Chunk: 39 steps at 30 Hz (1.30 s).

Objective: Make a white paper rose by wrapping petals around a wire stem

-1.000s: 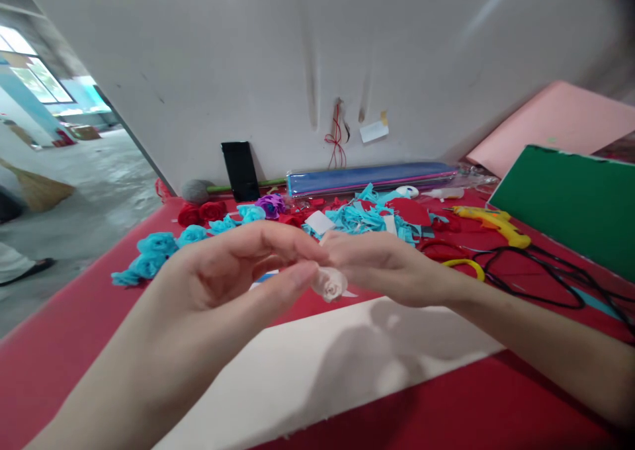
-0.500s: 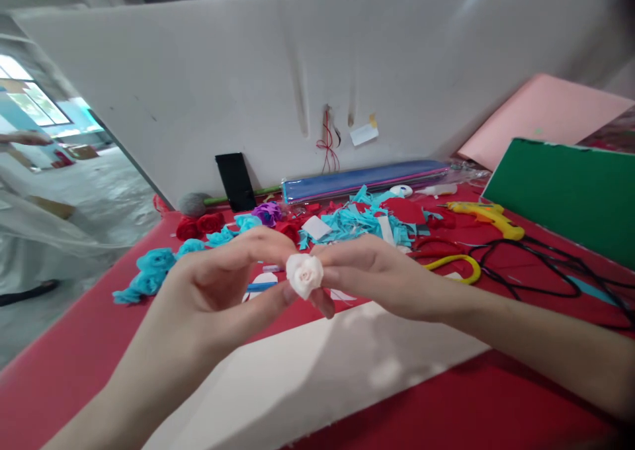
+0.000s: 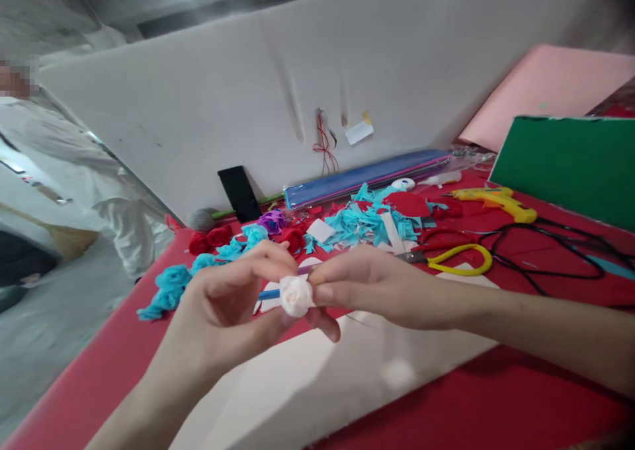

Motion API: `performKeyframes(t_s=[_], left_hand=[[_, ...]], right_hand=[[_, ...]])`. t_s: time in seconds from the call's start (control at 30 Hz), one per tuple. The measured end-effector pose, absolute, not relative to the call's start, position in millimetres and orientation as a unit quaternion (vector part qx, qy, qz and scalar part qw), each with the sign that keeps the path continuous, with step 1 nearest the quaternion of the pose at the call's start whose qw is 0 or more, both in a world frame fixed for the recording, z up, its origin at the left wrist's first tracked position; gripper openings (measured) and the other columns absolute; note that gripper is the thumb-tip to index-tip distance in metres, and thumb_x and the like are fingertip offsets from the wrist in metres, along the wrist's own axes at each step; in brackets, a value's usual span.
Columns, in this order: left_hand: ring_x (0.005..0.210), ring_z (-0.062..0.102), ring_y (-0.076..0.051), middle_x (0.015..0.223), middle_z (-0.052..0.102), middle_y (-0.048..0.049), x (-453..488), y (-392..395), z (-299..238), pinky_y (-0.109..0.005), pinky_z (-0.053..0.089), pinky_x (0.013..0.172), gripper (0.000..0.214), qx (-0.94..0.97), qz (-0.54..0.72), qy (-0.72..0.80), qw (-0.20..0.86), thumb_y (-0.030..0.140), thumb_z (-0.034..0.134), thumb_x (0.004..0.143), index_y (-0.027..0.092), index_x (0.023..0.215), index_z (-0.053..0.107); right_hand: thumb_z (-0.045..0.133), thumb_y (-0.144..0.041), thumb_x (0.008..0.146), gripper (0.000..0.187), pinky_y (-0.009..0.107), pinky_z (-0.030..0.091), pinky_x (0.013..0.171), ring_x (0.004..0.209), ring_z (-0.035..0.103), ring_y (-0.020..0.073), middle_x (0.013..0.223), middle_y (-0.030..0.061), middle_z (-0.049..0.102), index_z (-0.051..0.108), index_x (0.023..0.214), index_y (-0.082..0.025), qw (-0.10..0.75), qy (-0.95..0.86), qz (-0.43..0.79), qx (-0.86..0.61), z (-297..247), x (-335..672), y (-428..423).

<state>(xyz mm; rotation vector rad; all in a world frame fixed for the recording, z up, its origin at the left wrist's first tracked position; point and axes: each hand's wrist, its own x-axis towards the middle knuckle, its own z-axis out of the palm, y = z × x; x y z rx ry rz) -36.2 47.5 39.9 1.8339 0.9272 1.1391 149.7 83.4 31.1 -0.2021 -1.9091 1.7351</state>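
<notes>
Two hands at work, both yours, and one white flower (image 3: 296,296) between them, held up over the red table (image 3: 476,404) and near the back edge of one long pale sheet (image 3: 347,360). Your left hand (image 3: 213,311) is half curled, with a wide hollow in the palm; thumb and fingertips grip the flower's left side. Your right hand (image 3: 380,288) is nearly flat, thumb and forefinger drawn together, pinching the flower's right edge. One fingertip pokes out below the flower; cannot tell whose hand it belongs to.

Bloom faces you, its rolled centre in plain sight. Long axis runs away from you, much foreshortened; the base is hidden behind fingers.

Counts beyond your hands: blue flowers (image 3: 172,278), at least four in a row at left; red flowers (image 3: 218,236), two side by side beyond them; one purple flower (image 3: 272,222); one phone (image 3: 239,193), leaning back; one pair of scissors (image 3: 489,259), yellow loop by your right wrist; one yellow glue gun (image 3: 496,202); one green board (image 3: 570,169). Blue scraps (image 3: 354,225) lie heaped, too many to count.
</notes>
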Motion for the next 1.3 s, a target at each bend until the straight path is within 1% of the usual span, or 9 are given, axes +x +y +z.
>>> performKeyframes(t_s=[0.1,0.27,0.37,0.5,0.8,0.87,1.1,1.2,1.3], left_hand=[[0.071,0.055,-0.018,0.068,0.057,-0.0013,-34,48,38,-0.032,0.047,0.067,0.006,0.709,0.467,0.365,0.382,0.019,0.066,0.071,0.025,0.072,0.068],[0.063,0.053,-0.016,0.065,0.057,-0.0007,-27,44,38,-0.033,0.046,0.064,0.006,0.681,0.504,0.365,0.387,0.029,0.067,0.071,0.024,0.067,0.067],[0.062,0.053,-0.015,0.064,0.055,0.0001,-25,44,37,-0.032,0.045,0.062,0.009,0.669,0.511,0.362,0.399,0.031,0.069,0.070,0.024,0.066,0.067],[0.066,0.051,-0.015,0.065,0.056,-0.0001,-25,45,36,-0.031,0.044,0.066,0.007,0.665,0.513,0.357,0.409,0.029,0.069,0.070,0.023,0.067,0.067],[0.066,0.051,-0.014,0.065,0.055,0.0012,-25,43,35,-0.027,0.044,0.061,0.006,0.676,0.510,0.370,0.382,0.023,0.066,0.072,0.022,0.067,0.064],[0.065,0.051,-0.013,0.065,0.055,0.0018,-27,44,34,-0.025,0.044,0.060,0.006,0.684,0.505,0.375,0.370,0.020,0.064,0.073,0.022,0.067,0.064],[0.070,0.051,-0.011,0.070,0.058,0.0027,-30,49,31,-0.020,0.044,0.064,0.012,0.714,0.496,0.375,0.320,0.012,0.064,0.073,0.024,0.072,0.067],[0.071,0.051,-0.011,0.070,0.058,0.0033,-29,47,31,-0.020,0.045,0.065,0.016,0.723,0.503,0.371,0.294,0.010,0.063,0.073,0.025,0.072,0.066],[0.071,0.051,-0.011,0.070,0.058,0.0029,-27,44,30,-0.021,0.045,0.065,0.015,0.724,0.519,0.367,0.268,0.009,0.064,0.072,0.024,0.072,0.067]], right_hand=[[0.042,-0.017,0.089,0.027,0.017,0.040,0.071,0.068,0.050,0.0046,0.065,-0.0015,0.052,0.052,0.065,-0.012,0.294,-0.716,0.627,-0.092,30,148,80],[0.041,-0.017,0.089,0.026,0.019,0.040,0.074,0.071,0.051,0.0063,0.069,-0.0004,0.054,0.052,0.066,-0.013,0.352,-0.743,0.558,-0.108,27,146,75],[0.044,-0.017,0.087,0.023,0.018,0.041,0.069,0.068,0.051,0.0063,0.067,-0.0010,0.054,0.053,0.066,-0.013,0.370,-0.754,0.530,-0.116,26,146,74],[0.048,-0.016,0.086,0.019,0.015,0.042,0.064,0.064,0.050,0.0046,0.065,-0.0025,0.054,0.056,0.068,-0.013,0.377,-0.769,0.501,-0.125,27,147,73],[0.049,-0.015,0.086,0.021,0.015,0.043,0.063,0.067,0.053,0.0060,0.065,-0.0031,0.057,0.056,0.066,-0.015,0.393,-0.802,0.433,-0.126,27,148,74],[0.047,-0.014,0.087,0.022,0.016,0.043,0.065,0.068,0.053,0.0065,0.065,-0.0027,0.058,0.056,0.067,-0.015,0.402,-0.821,0.383,-0.130,26,147,73],[0.039,-0.011,0.089,0.026,0.026,0.043,0.066,0.068,0.045,0.0130,0.066,0.0059,0.056,0.058,0.072,-0.008,0.463,-0.874,0.056,-0.133,17,145,76],[0.042,-0.008,0.087,0.022,0.027,0.045,0.063,0.066,0.045,0.0140,0.064,0.0080,0.057,0.060,0.074,-0.005,0.501,-0.859,-0.017,-0.101,12,144,80],[0.044,-0.008,0.086,0.020,0.028,0.047,0.061,0.066,0.048,0.0147,0.065,0.0086,0.060,0.060,0.074,-0.005,0.507,-0.854,-0.050,-0.103,9,144,81]])
